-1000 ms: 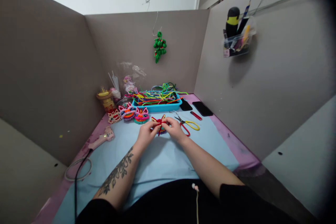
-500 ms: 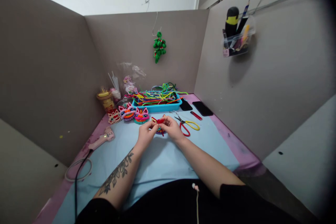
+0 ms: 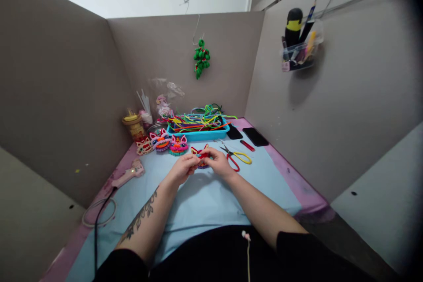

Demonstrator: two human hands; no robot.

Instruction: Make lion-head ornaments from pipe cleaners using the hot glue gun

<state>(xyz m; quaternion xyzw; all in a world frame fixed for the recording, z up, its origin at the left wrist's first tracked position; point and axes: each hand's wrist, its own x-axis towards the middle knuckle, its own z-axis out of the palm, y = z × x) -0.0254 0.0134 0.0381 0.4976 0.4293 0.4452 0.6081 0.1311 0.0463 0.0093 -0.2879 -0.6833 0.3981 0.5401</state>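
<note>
Both my hands meet above the blue cloth (image 3: 211,198), fingertips pinched on a small red pipe-cleaner piece (image 3: 204,155). My left hand (image 3: 183,169) has its fingers curled closed, and my right hand (image 3: 218,162) pinches from the other side. Just behind them is a red animal-head figure (image 3: 194,150) with yellow-edged ears and a purple base, partly hidden by the fingers. Scissors (image 3: 235,154) with one red and one yellow handle lie open to the right of my right hand. Several finished-looking animal heads (image 3: 178,145) sit to the left, beyond my left hand.
A blue tray (image 3: 198,135) of coloured pipe cleaners stands at the back. A pink glue gun (image 3: 129,173) with its cable lies left. A phone (image 3: 255,136), a red cutter-like tool (image 3: 247,145) and a cup (image 3: 134,127) are around. Grey partitions (image 3: 185,61) enclose the table.
My left hand has turned and curled its fingers, shifting slightly left and down. My right hand has moved a little right. More of the red figure's ears shows behind the fingers.
</note>
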